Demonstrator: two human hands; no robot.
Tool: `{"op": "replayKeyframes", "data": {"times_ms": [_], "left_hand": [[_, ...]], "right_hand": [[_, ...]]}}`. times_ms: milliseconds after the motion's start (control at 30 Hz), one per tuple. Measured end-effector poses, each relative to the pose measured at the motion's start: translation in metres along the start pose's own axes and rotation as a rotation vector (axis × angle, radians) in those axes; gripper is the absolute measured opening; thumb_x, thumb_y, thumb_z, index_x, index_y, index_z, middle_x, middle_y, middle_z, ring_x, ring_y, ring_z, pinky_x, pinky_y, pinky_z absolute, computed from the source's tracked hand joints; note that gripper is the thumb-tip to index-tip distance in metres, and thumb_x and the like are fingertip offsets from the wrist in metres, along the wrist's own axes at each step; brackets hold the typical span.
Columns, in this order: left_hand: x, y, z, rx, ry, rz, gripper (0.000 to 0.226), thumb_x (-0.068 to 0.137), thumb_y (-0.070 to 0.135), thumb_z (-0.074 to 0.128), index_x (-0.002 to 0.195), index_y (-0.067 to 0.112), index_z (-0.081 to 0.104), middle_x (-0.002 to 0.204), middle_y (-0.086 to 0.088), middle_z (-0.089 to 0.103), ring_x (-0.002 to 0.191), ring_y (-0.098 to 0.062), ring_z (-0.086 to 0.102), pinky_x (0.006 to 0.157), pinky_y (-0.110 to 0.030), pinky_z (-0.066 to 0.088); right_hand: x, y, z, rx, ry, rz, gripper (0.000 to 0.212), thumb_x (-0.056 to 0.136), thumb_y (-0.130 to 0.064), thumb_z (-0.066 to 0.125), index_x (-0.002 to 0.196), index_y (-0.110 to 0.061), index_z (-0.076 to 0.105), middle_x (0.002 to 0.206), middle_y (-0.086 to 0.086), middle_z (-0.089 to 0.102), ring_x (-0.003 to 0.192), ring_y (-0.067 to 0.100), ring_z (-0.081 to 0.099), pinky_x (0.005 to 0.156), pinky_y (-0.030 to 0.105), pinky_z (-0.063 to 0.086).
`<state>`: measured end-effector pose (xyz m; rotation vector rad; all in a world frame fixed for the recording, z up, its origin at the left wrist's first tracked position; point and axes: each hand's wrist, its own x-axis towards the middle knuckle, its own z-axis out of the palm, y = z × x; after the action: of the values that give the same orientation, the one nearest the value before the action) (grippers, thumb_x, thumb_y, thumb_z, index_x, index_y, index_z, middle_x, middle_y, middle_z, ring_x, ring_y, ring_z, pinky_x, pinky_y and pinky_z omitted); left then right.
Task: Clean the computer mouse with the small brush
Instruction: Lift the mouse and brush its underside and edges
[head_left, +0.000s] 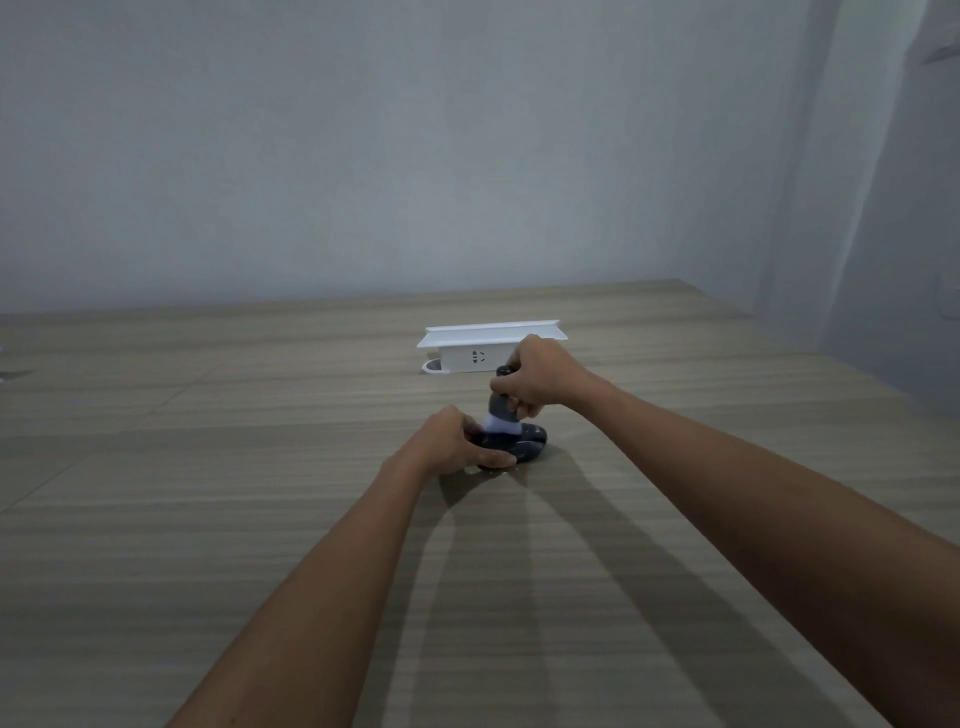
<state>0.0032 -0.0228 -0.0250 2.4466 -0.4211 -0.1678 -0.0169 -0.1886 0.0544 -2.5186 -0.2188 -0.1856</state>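
Left hand (457, 441) is pinning the computer mouse (524, 441) on the table (208, 467); right hand (535, 374) is gripping the small brush (501, 415). I'm favouring light, short strokes.

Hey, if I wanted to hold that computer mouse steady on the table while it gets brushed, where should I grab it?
Probably pinch the mouse by its low sides at the near-left end, as the left hand does. It lies flat, and the brush in the right hand comes down from above, so the top stays free.
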Motion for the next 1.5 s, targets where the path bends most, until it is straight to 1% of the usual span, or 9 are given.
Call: {"op": "replayKeyframes", "data": {"times_ms": [133,300,533,633,767,833,1033,1233,1500], "left_hand": [[-0.001,0.000,0.000,0.014,0.015,0.003,0.041,0.069,0.051,0.082,0.090,0.017,0.077,0.063,0.008,0.066,0.056,-0.007,0.057,0.053,-0.019,0.039],[0.000,0.003,0.000,0.025,0.020,-0.023,0.049,0.064,0.056,0.084,0.089,0.014,0.078,0.063,0.007,0.066,0.059,-0.008,0.057,0.055,-0.022,0.039],[0.001,0.005,0.000,0.014,0.010,-0.060,0.049,0.065,0.054,0.084,0.092,0.013,0.078,0.072,0.002,0.070,0.065,-0.011,0.059,0.056,-0.023,0.041],[0.001,0.007,0.002,0.021,0.019,-0.066,0.047,0.067,0.052,0.084,0.091,0.012,0.078,0.068,0.005,0.068,0.060,-0.008,0.058,0.054,-0.022,0.039],[-0.001,0.008,0.003,0.027,0.054,-0.071,0.046,0.066,0.053,0.084,0.081,0.010,0.075,0.059,0.006,0.062,0.055,-0.008,0.055,0.052,-0.022,0.037],[-0.002,0.007,0.005,0.024,0.066,-0.075,0.047,0.065,0.053,0.084,0.079,0.009,0.075,0.056,0.005,0.060,0.053,-0.008,0.052,0.050,-0.023,0.035],[-0.001,0.006,0.005,0.030,0.072,-0.072,0.052,0.065,0.053,0.084,0.086,0.007,0.076,0.059,0.005,0.063,0.051,-0.008,0.052,0.049,-0.021,0.036],[-0.003,0.006,0.006,0.011,0.087,-0.071,0.055,0.062,0.054,0.086,0.082,0.003,0.075,0.058,0.003,0.061,0.053,-0.010,0.052,0.051,-0.024,0.035],[-0.004,0.006,0.005,0.000,0.064,-0.061,0.047,0.064,0.051,0.085,0.079,0.007,0.076,0.057,0.004,0.065,0.051,-0.010,0.053,0.052,-0.024,0.039]], "right_hand": [[-0.004,0.006,0.000,-0.053,0.030,-0.012,0.026,0.087,-0.011,0.066,0.062,-0.010,0.056,0.057,0.001,0.060,0.043,0.012,0.057,0.051,0.029,0.055],[-0.013,0.024,-0.003,-0.274,0.095,-0.016,0.039,0.084,-0.010,0.064,0.055,-0.012,0.039,0.053,0.002,0.044,0.048,0.016,0.042,0.045,0.024,0.034],[-0.009,0.024,-0.004,0.089,0.050,-0.004,0.021,0.087,-0.012,0.064,0.074,0.003,0.069,0.064,0.013,0.073,0.050,0.022,0.069,0.050,0.028,0.058],[-0.010,0.032,-0.007,-0.010,0.057,0.003,0.025,0.088,-0.013,0.064,0.070,0.003,0.066,0.065,0.016,0.071,0.048,0.022,0.064,0.053,0.031,0.058],[-0.016,0.045,-0.003,-0.260,0.092,0.005,0.036,0.083,-0.015,0.065,0.054,-0.008,0.043,0.061,0.009,0.051,0.057,0.026,0.052,0.050,0.027,0.041],[-0.016,0.046,0.002,-0.255,0.119,-0.034,0.035,0.079,-0.016,0.064,0.053,-0.006,0.043,0.062,0.013,0.053,0.056,0.025,0.049,0.049,0.027,0.036],[-0.020,0.034,0.000,0.131,0.075,-0.066,0.021,0.088,-0.011,0.062,0.068,-0.005,0.064,0.055,0.006,0.067,0.041,0.013,0.063,0.042,0.022,0.053],[-0.017,0.051,-0.009,-0.101,0.097,-0.005,0.023,0.080,-0.009,0.062,0.067,0.010,0.065,0.059,0.018,0.063,0.050,0.024,0.056,0.049,0.030,0.047],[-0.019,0.025,0.005,-0.015,0.044,-0.170,0.026,0.082,-0.015,0.065,0.071,0.008,0.067,0.066,0.020,0.073,0.055,0.028,0.069,0.056,0.037,0.058]]}}
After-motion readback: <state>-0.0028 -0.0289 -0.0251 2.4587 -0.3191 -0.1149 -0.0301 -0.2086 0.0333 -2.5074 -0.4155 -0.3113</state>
